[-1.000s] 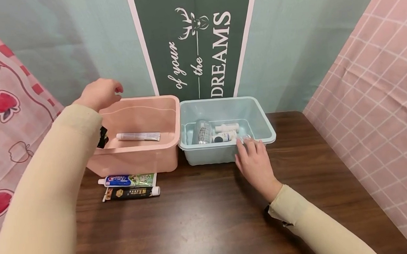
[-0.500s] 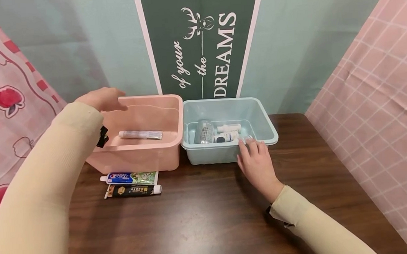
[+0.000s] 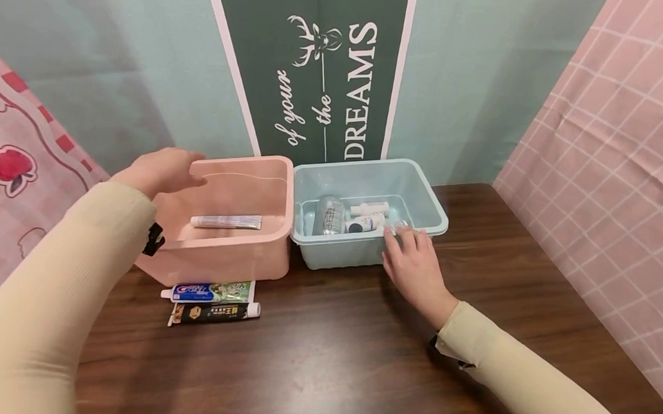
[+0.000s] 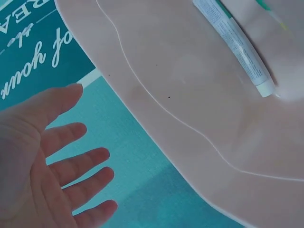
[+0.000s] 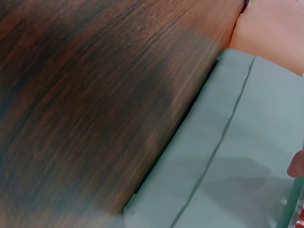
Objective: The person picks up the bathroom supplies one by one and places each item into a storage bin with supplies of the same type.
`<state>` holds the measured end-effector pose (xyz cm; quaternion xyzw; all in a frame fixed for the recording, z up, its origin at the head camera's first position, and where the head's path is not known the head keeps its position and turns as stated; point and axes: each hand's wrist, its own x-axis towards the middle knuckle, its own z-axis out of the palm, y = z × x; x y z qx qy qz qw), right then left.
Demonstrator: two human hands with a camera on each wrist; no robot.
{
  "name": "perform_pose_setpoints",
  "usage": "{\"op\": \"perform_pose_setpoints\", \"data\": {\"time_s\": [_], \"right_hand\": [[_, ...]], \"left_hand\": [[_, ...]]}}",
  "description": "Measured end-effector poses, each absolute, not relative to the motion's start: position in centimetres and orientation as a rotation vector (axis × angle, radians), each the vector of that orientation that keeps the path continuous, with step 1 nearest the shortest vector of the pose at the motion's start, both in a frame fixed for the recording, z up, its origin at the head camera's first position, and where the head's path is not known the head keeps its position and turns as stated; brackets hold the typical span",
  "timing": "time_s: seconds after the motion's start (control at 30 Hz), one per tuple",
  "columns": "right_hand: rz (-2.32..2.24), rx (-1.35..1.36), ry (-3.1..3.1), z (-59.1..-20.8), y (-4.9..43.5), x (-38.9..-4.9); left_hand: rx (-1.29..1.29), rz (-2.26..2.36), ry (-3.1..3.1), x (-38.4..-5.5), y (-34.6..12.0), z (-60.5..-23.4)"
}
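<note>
Your left hand (image 3: 161, 169), fingers spread and empty, hangs above the pink bin (image 3: 244, 260); the white-capped tube (image 3: 227, 222) inside lies lower, rightward. Your right hand (image 3: 416, 274) touches the blue bin (image 3: 342, 254), its grip unclear. Outside, a blue-green tube (image 3: 209, 293) reads "Crest"; the banner (image 3: 330, 69), "of your the DREAMS".

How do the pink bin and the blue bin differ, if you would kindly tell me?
Colour: the pink bin is salmon pink, while the blue bin is pale blue.
Size: the pink bin looks larger, with a taller front wall than the blue bin's.
Contents: a pale tube lies in the pink bin; the blue bin holds a clear bottle and white bottles.
Shared: both are open-topped, standing side by side on the wooden table.
</note>
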<state>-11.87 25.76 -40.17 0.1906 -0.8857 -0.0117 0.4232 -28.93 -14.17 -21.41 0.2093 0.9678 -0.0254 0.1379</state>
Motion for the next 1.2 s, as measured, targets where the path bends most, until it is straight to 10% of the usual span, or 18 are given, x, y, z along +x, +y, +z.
{"op": "perform_pose_setpoints", "data": {"time_s": [1.2], "right_hand": [[0.002,0.484,-2.308,-39.3,25.7,-10.9]], "left_hand": [[0.673,-0.016,3.166,-22.3,-15.7,-22.6]]}}
